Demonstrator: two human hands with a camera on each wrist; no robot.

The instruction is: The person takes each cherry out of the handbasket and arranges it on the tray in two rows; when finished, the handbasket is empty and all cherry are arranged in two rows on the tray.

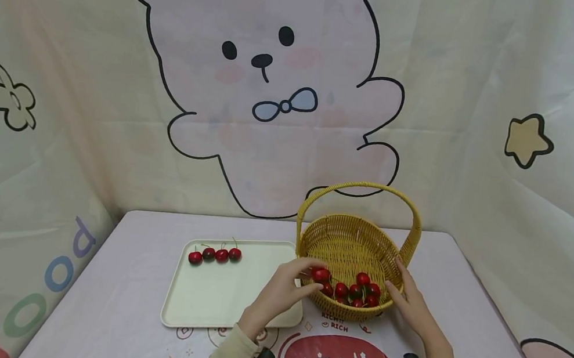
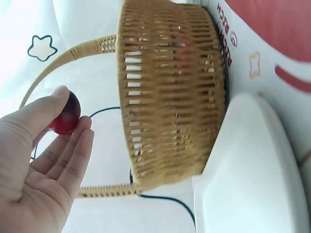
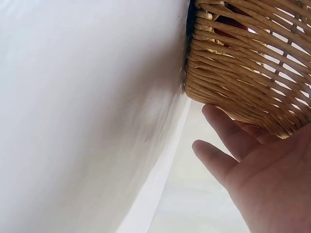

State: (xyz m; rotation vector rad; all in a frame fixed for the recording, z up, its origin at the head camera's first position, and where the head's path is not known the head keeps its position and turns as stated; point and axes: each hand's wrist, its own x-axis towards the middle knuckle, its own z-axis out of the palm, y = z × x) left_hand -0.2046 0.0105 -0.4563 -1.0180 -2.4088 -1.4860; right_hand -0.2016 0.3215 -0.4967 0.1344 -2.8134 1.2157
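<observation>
My left hand (image 1: 283, 286) pinches a dark red cherry (image 2: 67, 114) between thumb and fingers. In the head view that hand is over the left front rim of a yellow-brown wicker basket (image 1: 349, 238). Several red cherries (image 1: 355, 292) lie together in the front of the basket. My right hand (image 1: 413, 303) holds the basket's right side, with the thumb over the rim and fingers along the outer wall. The right wrist view shows two of its fingers (image 3: 218, 162) extended beside the weave; the basket hides the thumb there.
Left of the basket lies a cream tray (image 1: 232, 296), with several stemmed cherries (image 1: 215, 255) in a row near its upper left corner. The basket's tall arched handle (image 1: 365, 185) rises above it. A printed cloth (image 1: 111, 300) covers the table, and patterned curtains hang around it.
</observation>
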